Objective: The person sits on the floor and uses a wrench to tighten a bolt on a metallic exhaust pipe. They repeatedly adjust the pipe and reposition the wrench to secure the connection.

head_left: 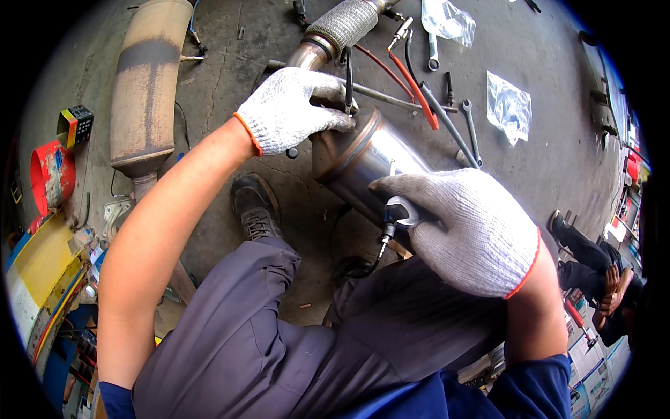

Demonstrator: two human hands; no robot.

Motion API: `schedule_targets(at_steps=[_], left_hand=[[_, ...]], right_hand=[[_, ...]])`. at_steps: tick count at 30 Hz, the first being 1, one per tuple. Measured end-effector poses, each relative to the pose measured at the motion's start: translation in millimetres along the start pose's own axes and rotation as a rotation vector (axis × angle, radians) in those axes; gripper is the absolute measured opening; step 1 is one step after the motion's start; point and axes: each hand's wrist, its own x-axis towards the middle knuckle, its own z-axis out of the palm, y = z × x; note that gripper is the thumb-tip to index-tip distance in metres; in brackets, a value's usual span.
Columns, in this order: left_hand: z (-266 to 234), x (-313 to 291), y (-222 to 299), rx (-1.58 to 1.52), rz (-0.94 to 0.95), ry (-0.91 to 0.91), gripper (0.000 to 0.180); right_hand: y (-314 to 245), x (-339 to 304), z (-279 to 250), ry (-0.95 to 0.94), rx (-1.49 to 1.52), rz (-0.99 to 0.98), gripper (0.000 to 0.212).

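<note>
A shiny metal exhaust canister (377, 157) with a welded cone end lies slantwise before me, joined to a pipe with a braided flex section (343, 26). My left hand (296, 110), in a white knit glove with grey fingertips, is closed by the cone. Its thumb and fingers pinch the lower end of a slim dark upright rod-like part (349, 73). Over the canister's near end, my gloved right hand (464, 227) grips an open-end wrench (403, 209), most of it hidden under the fingers. The wrench jaw sits at a sensor (388, 230) with a dark cable.
A rusty exhaust canister (145, 91) lies at the left. Beyond my right hand are a loose wrench (471, 133), a grey bar (447, 122), red-handled pliers (417, 87) and a plastic bag (508, 108). Another person's clasped hands (614, 290) show at the far right.
</note>
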Motion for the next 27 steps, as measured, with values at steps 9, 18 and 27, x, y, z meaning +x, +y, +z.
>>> schedule_targets(at_steps=[9, 18, 27], left_hand=[[-1, 4, -13, -0.002, 0.164, -0.079, 0.03], [-8, -3, 1, 0.002, 0.004, -0.055, 0.041], [-3, -3, 0, 0.064, 0.03, 0.036, 0.031]], right_hand=[[-2, 0, -1, -0.01, 0.003, 0.017, 0.045], [-2, 0, 0, -0.011, 0.002, 0.024, 0.046], [-4, 0, 0, -0.018, 0.01, 0.036, 0.044]])
